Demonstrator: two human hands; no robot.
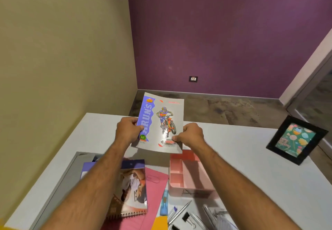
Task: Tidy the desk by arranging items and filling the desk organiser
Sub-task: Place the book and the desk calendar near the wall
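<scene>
The left hand (128, 131) and right hand (191, 134) both grip a notebook (161, 122) (motorbike rider on its cover) by its side edges. It is held above the white surface (251, 158), beyond the pink desk organiser (190, 172).

A purple wall (224, 32) meets a beige wall (62, 50) at the corner; a dark socket plate (193, 78) sits low on the purple one; mottled grey floor (233, 109) spreads below; a door frame (309, 79) stands at right.

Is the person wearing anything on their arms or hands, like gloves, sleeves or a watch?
No. The left hand and right hand are bare, with no gloves, rings or watch in view. Both forearms are uncovered right to the bottom of the picture, with visible hair and no sleeve showing.
</scene>
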